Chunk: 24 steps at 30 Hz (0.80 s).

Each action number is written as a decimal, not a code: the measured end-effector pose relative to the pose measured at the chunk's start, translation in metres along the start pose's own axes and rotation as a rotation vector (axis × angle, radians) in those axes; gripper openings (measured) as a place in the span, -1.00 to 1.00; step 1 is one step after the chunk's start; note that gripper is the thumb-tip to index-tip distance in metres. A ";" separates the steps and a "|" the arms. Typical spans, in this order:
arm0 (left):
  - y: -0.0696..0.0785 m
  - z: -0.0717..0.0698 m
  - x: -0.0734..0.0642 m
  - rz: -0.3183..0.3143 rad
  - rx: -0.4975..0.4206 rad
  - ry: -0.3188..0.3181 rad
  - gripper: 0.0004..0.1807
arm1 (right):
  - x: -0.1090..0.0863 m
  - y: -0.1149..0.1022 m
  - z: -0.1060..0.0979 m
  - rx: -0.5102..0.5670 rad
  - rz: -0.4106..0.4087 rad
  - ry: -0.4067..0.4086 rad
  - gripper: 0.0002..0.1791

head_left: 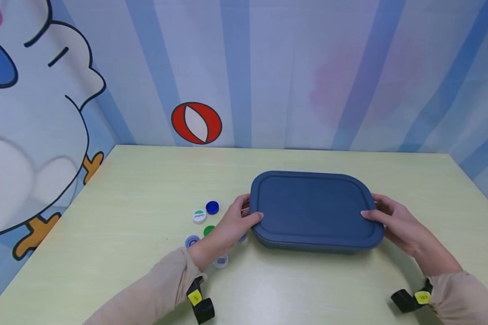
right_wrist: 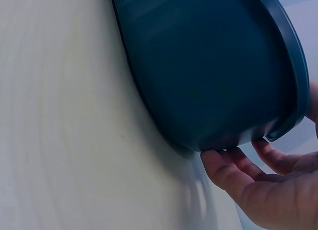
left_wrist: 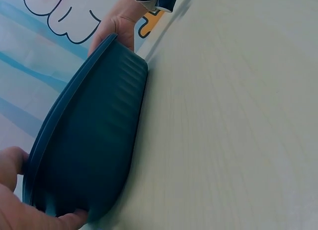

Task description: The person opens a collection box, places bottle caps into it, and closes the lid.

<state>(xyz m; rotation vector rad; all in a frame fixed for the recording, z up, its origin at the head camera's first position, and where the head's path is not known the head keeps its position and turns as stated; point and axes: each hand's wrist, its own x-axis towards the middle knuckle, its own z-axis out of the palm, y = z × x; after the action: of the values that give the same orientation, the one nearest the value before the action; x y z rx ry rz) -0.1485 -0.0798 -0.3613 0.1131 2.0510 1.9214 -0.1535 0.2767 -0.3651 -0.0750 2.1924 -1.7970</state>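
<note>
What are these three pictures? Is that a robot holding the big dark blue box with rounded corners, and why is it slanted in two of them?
No robot here! A person's bare left hand and right hand, coming out of beige sleeves, grip opposite ends of a dark blue, plastic-looking box with rounded corners.

The widest picture comes from a camera on the person's head. The two close ones come from small black wrist cameras; they look from the side, so the box seems slanted.

On the pale, wood-patterned table, near the left hand, lie small round caps: a dark blue cap, a white-and-green cap, a green cap and others. The left arm partly hides some.
</note>
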 end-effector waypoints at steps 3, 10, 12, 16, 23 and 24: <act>-0.001 -0.001 -0.001 -0.006 0.004 -0.001 -0.34 | -0.002 0.001 0.002 -0.009 0.002 0.004 -0.19; -0.001 0.000 -0.006 -0.023 0.019 0.011 -0.34 | -0.007 0.002 0.005 -0.009 0.008 0.002 -0.20; -0.001 0.001 -0.007 -0.018 0.016 0.008 -0.34 | -0.008 0.002 0.005 -0.015 0.008 0.000 -0.20; 0.000 0.001 -0.010 -0.016 0.016 0.000 -0.34 | -0.011 0.003 0.005 -0.015 0.011 -0.005 -0.21; 0.000 0.000 -0.015 -0.032 0.048 0.008 -0.32 | -0.014 0.004 0.007 -0.008 0.013 -0.009 -0.22; 0.000 0.000 -0.016 -0.032 0.055 0.010 -0.32 | -0.014 0.004 0.007 -0.010 0.012 -0.009 -0.23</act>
<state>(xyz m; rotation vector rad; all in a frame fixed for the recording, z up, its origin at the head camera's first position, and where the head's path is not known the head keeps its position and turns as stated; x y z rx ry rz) -0.1333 -0.0839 -0.3579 0.0829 2.0999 1.8512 -0.1373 0.2743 -0.3675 -0.0714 2.1913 -1.7759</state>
